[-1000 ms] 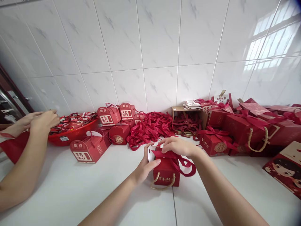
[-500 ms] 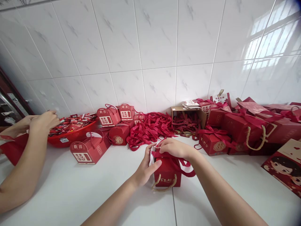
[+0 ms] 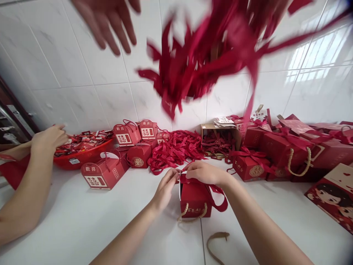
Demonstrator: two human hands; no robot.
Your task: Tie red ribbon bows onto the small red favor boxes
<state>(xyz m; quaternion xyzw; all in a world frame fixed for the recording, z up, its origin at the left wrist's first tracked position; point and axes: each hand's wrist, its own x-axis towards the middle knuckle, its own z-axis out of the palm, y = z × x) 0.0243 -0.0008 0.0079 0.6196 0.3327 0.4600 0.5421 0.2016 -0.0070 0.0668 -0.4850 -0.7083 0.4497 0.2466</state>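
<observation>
A small red gift box [image 3: 194, 197] with a twisted cream rope handle [image 3: 193, 221] stands on the table in front of me. Red ribbon [image 3: 223, 202] runs over its top and loops out to the right. My left hand [image 3: 164, 191] is at the box's upper left edge, fingertips pinched together on the ribbon there. Across the top, my right hand [image 3: 205, 172] has its fingers curled over the ribbon, close to my left fingertips. What lies exactly under the fingers is partly hidden.
Another person's hand [image 3: 110, 25] and a blurred bunch of ribbons [image 3: 204, 62] hang overhead. A ribbon pile [image 3: 179, 149], candy basin [image 3: 82, 156], red boxes [image 3: 106, 171] and bags [image 3: 286, 152] line the wall. A co-worker's arm [image 3: 35, 180] is at left.
Another person's hands and a bunch of ribbons have come in overhead. A tan cord now lies at the front. My left thumb has left the box's face, its fingers moving up to the top edge.
</observation>
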